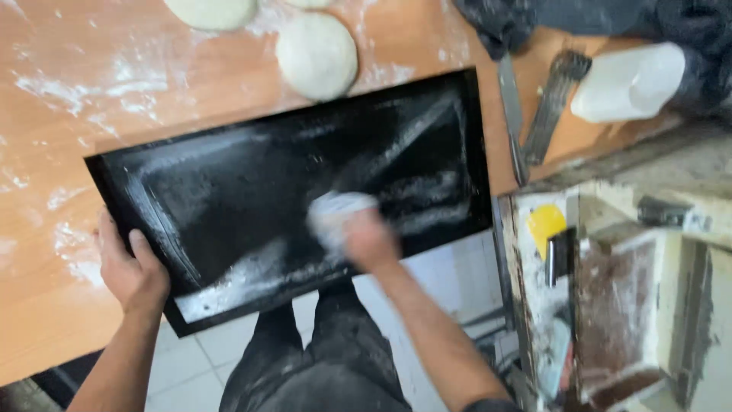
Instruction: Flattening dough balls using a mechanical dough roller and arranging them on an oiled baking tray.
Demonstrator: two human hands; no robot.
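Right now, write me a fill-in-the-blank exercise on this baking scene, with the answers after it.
1. The left hand grips the edge of a ____ baking tray.
2. The right hand rubs a whitish wad over the tray's ____ surface.
3. The round dough pieces lie on the floured wooden ____.
4. Both metal knives lie to the ____ of the tray.

Answers: black; inner; table; right

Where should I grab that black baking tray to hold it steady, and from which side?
Probably at the raised rim of the near left corner of the black baking tray, coming from the table's front edge. That corner juts past the table, so fingers can curl under it, as the left hand does now. The right hand is wiping with a white cloth near the middle.
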